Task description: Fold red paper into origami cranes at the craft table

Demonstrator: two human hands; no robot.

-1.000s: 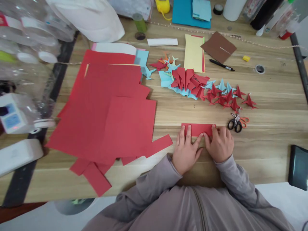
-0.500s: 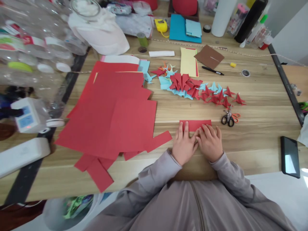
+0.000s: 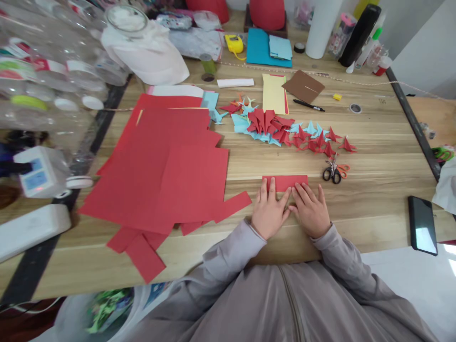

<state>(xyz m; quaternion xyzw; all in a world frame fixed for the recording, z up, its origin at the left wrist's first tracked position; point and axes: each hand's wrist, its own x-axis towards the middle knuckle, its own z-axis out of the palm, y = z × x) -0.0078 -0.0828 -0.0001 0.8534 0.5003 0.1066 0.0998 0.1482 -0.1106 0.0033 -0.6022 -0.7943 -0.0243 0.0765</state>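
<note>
A narrow folded strip of red paper [image 3: 288, 182] lies flat on the table in front of me. My left hand [image 3: 269, 211] rests on its left part with the fingers spread. My right hand [image 3: 309, 211] lies beside it, fingers stretched out over the strip's right part and lower edge. Both hands press down, and neither grips anything. The strip's lower edge is partly hidden under my fingers. To the left, one loose red paper strip [image 3: 233, 207] reaches out from a pile of large red paper sheets [image 3: 160, 166].
Folded red and light blue paper cranes [image 3: 313, 140] lie beyond my hands. Scissors [image 3: 332, 173] sit to their right, a black phone [image 3: 422, 225] at the right edge. Yellow paper [image 3: 273, 95], brown paper [image 3: 302, 87] and a pen [image 3: 308, 105] lie farther back. Plastic bottles [image 3: 53, 71] crowd the left.
My right hand's fingers have straightened and slid slightly left along the red strip. The left hand stays on the strip. The whole view has shifted a little.
</note>
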